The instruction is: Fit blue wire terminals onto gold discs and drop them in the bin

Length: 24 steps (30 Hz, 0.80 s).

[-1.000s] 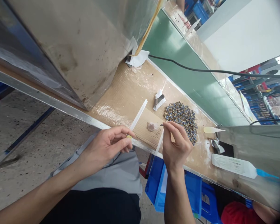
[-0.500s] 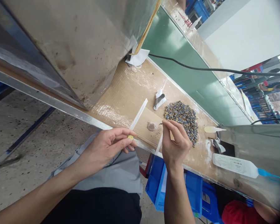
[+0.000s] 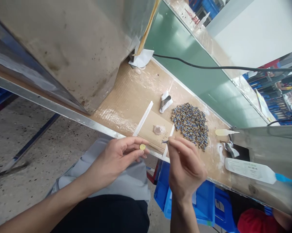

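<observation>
My left hand (image 3: 116, 157), at the front edge of the bench, pinches a small round yellow disc (image 3: 142, 147) between thumb and fingers. To its right, my right hand (image 3: 186, 166) is closed in a pinch on a small dark-blue part (image 3: 164, 141), whose tip points left toward the disc without touching it. The part's exact kind is too small to make out. Behind my right hand lies a heap of small blue and gold metal parts (image 3: 191, 124). A small clear round blob or dish (image 3: 158, 129) rests on the cardboard, with tiny specks beside it.
White tape strips (image 3: 143, 119) cross the cardboard-covered bench (image 3: 126, 97). A wrapped dark strip (image 3: 165, 102) lies behind. At right are a small yellowish bottle (image 3: 225, 132) and a large white bottle (image 3: 250, 170). A blue bin (image 3: 204, 204) sits below; a large metal box (image 3: 87, 48) stands left.
My right hand has come back from beside the heap toward my body, bringing the small blue part nearer the disc. My left hand has shifted slightly right, and the disc's face is turned more toward me.
</observation>
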{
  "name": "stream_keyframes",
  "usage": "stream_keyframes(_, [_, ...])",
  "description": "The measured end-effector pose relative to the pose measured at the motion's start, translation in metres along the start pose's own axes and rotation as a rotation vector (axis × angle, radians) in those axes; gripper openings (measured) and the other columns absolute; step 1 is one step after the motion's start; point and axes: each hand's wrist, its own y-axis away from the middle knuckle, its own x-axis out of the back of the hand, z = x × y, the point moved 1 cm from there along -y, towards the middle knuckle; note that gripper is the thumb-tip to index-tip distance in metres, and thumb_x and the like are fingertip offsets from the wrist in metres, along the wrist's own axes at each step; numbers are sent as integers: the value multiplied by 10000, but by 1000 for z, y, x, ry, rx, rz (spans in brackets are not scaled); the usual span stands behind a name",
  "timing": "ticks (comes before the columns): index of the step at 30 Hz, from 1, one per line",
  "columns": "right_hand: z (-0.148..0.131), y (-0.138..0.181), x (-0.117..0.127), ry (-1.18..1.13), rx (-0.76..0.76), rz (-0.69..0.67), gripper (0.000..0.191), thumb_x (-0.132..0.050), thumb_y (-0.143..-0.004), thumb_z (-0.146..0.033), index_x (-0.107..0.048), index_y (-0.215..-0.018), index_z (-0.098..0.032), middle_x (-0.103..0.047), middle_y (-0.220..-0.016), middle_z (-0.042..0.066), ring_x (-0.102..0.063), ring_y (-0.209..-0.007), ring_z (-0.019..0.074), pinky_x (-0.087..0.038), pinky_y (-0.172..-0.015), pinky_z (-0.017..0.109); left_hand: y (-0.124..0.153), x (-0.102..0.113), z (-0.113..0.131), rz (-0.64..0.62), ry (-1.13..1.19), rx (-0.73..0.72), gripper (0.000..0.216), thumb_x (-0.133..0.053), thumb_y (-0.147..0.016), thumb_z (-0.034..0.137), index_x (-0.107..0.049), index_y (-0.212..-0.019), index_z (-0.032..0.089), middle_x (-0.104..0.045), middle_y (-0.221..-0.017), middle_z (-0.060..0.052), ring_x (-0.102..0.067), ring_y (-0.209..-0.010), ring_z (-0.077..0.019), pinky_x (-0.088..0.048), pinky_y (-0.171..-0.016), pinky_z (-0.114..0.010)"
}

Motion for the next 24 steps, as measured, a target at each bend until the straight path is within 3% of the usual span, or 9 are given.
stream_keyframes(4, [-13,20,-3,-126,-4,-74,286,-796,-1003,-48,-858,-1155,-283,-836,-1151,19,-810,-1045,175,-659,-916,300,2,-6,3,-7,-24,-21,269,-780,-1083,365,-813,-1337,282,-905,-1155,-11,-862,-1112,-203,-672,-999,-268])
stream_keyframes(9, [-8,25,-4,-171,-71,-32,285,-802,-1003,-63,-865,-1159,-294,-829,-1161,21,-795,-1044,165,-650,-916,294,2,-7,5,-2,-89,-75,196,-708,-1120,304,-829,-1271,274,-890,-1118,4,-847,-997,-151,-664,-914,-224])
stream_keyframes(14, [-1,24,-4,-314,-291,19,150,-827,-1017,-188,-880,-1105,-297,-827,-1144,33,-780,-1083,192,-647,-907,321,1,-5,4,-5,-1,-41,147,-739,-1109,342,-757,-1232,264,-891,-1136,-9,-841,-1029,-169,-673,-924,-262])
stream_keyframes(18, [7,24,-7,-561,-503,55,120,-850,-1003,-249,-886,-1106,-299,-839,-1139,27,-780,-1067,186,-649,-880,304,2,-1,10,18,-48,-29,69,-789,-1056,297,-815,-1066,233,-888,-992,-13,-840,-905,-172,-669,-854,-256])
stream_keyframes(22, [11,23,-8,-781,-718,66,143,-903,-945,-295,-888,-1087,-284,-845,-1098,28,-772,-918,153,-655,-836,283,1,1,14,52,-95,-61,59,-852,-1005,311,-871,-1000,255,-815,-804,29,-751,-762,-120,-586,-719,-179])
stream_keyframes(24, [10,22,-7,-847,-798,72,146,-927,-913,-301,-888,-1052,-278,-844,-1084,28,-765,-897,141,-658,-838,268,0,1,15,54,-80,-87,73,-854,-1011,334,-877,-997,266,-801,-811,36,-730,-768,-110,-575,-730,-170])
